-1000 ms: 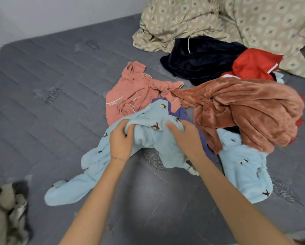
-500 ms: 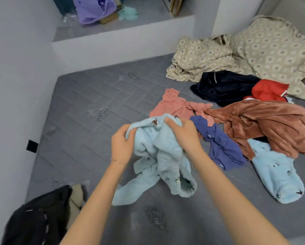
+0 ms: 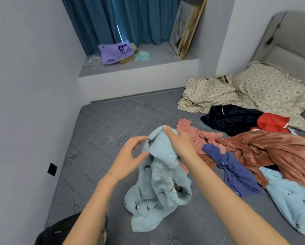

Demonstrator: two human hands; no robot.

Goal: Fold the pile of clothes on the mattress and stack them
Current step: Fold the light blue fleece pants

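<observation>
Grey mattress [image 3: 102, 131] | right hand [image 3: 180, 144] grips blue fleece [image 3: 158, 183] | left hand [image 3: 128, 156] spread

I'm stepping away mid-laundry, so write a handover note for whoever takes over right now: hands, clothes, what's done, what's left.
Right hand grips the top of the light blue fleece garment, its lower end on the mattress.
Left hand open, at its edge.
Pile lies unfolded to the right.
Done: nothing folded, no stack in view.
Left: fold everything, stack.
</observation>
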